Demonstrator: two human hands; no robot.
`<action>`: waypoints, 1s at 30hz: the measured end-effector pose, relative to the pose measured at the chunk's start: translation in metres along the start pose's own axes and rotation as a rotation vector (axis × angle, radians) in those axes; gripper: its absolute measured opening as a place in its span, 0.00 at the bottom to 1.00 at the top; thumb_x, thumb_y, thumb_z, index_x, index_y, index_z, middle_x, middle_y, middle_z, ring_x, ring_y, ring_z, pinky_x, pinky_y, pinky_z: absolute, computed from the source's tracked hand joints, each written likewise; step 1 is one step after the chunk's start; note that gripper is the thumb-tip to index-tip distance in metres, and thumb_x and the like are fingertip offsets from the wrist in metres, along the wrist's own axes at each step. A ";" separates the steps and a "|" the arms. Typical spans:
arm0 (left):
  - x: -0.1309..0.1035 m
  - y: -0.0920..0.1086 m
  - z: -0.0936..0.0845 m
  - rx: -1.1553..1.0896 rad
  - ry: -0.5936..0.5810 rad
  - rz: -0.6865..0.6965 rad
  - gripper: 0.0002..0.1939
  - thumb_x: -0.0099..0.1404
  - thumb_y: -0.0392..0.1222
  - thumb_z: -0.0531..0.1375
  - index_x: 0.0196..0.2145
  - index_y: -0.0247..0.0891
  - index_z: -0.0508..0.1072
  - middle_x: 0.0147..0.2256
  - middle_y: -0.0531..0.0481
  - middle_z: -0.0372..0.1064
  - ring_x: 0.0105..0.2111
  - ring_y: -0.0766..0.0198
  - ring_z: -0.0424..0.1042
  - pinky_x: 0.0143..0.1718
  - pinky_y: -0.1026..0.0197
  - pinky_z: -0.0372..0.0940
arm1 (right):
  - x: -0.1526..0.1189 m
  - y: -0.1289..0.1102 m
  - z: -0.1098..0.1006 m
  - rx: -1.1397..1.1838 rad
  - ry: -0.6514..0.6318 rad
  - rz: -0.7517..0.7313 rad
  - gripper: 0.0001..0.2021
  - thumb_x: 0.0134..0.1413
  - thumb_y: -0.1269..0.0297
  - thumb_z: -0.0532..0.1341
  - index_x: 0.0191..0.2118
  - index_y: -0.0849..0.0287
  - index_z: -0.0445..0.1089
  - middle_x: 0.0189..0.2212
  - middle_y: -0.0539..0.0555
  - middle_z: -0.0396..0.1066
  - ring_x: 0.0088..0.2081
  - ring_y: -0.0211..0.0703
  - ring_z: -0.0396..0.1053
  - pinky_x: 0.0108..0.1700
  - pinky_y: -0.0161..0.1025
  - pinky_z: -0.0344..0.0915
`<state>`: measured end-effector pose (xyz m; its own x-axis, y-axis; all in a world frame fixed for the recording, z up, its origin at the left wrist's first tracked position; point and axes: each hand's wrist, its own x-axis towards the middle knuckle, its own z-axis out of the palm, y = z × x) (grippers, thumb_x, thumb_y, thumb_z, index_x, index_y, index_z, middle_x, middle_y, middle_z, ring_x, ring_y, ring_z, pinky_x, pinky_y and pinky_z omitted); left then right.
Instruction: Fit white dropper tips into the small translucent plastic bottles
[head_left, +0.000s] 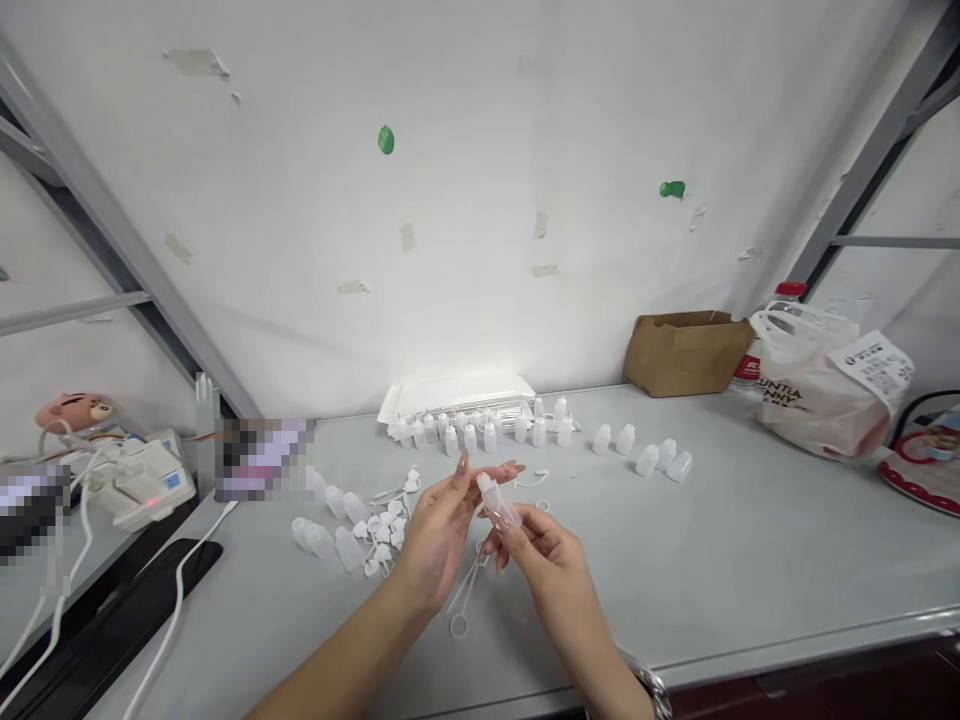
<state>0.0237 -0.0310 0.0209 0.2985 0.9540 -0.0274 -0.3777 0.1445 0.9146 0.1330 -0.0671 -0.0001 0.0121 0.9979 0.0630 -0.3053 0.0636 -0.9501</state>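
Note:
In the head view my right hand [551, 550] pinches a small translucent plastic squeeze bottle [501, 506], tilted with its narrow neck toward the upper left. My left hand [441, 525] is beside the bottle's neck, its thumb raised and fingers stretched out behind it; nothing shows in its grasp. Below the hands lie thin white straps with ring ends [459, 626]. A pile of small white caps [384, 532] is left of my left hand, next to several loose bottles [349, 548]. Farther back, several capped-looking bottles [470, 437] stand upright.
Loose bottles [648, 460] sit to the right. A white tray [517, 386] is against the wall. At the back right are a cardboard box [679, 355] and a plastic bag [814, 395]. On the left are a phone [262, 460], a white cable [178, 600] and a power strip [142, 485].

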 end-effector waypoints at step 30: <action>0.000 0.000 0.003 -0.032 -0.144 -0.107 0.12 0.57 0.43 0.59 0.23 0.34 0.76 0.46 0.39 0.70 0.48 0.53 0.66 0.45 0.57 0.60 | -0.001 -0.009 -0.008 0.110 -0.201 0.147 0.17 0.49 0.53 0.60 0.19 0.60 0.63 0.16 0.46 0.55 0.22 0.34 0.53 0.29 0.34 0.55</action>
<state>0.0258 -0.0319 0.0222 0.4601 0.8855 -0.0641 -0.3638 0.2538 0.8962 0.1429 -0.0683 0.0060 -0.2259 0.9741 -0.0033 -0.3914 -0.0939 -0.9154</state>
